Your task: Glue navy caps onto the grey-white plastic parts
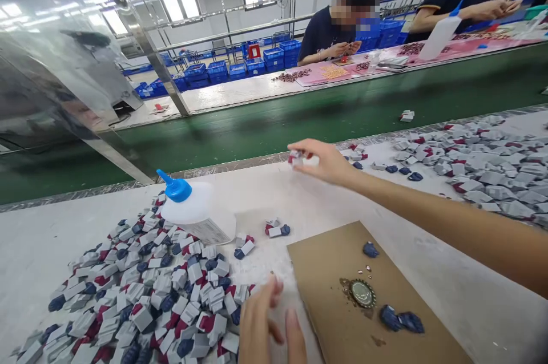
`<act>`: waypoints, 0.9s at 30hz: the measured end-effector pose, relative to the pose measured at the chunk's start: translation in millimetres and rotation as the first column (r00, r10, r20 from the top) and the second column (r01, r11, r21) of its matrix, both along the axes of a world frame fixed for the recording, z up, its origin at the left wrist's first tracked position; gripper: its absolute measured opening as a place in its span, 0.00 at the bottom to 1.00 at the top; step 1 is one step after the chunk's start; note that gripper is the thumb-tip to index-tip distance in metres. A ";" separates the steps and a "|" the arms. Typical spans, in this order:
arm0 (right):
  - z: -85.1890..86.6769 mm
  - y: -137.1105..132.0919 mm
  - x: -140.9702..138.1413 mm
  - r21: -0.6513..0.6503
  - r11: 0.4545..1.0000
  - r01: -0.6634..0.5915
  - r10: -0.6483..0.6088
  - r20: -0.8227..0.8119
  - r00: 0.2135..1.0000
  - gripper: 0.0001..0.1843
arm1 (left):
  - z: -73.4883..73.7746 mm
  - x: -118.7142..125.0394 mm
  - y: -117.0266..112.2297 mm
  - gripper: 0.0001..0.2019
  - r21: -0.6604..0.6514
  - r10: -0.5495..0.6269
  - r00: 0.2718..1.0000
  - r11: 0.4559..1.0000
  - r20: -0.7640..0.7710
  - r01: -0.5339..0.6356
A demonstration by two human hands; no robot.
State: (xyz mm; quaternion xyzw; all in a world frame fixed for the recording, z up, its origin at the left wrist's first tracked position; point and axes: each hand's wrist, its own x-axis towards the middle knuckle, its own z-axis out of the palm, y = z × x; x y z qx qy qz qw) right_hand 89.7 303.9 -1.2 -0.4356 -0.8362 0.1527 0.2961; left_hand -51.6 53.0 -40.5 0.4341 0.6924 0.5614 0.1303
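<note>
My right hand (325,160) reaches forward over the white table and pinches a small grey, red and white plastic part (295,158) near the table's far edge. My left hand (268,327) sits low at the front beside a big heap of grey, red and blue plastic parts (149,290); its fingers are partly curled and loosely apart, and I see nothing in them. A brown cardboard sheet (338,261) lies between the hands, carrying a metal bottle cap (362,293) and a few blue pieces (401,320).
A white squeeze bottle with a blue cap (194,213) lies by the heap. Another pile of grey parts (483,164) fills the right. A green conveyor belt (299,118) runs behind the table. Two people work at the far bench. A clear panel (55,67) stands at left.
</note>
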 end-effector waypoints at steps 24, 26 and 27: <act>-3.2 1.7 104.5 -0.216 0.918 0.331 -0.180 0.518 0.836 0.13 | 7.7 9.4 81.4 0.18 0.029 -0.365 0.584 0.863 0.725 0.504; 6.6 -12.1 106.2 -0.260 0.919 0.296 -0.136 0.496 0.857 0.11 | 8.4 11.0 79.6 0.16 0.033 -0.366 0.580 0.863 0.728 0.504; 10.9 -23.2 105.9 -0.280 0.920 0.274 -0.115 0.476 0.872 0.11 | 8.7 11.5 79.0 0.16 0.036 -0.366 0.577 0.863 0.730 0.503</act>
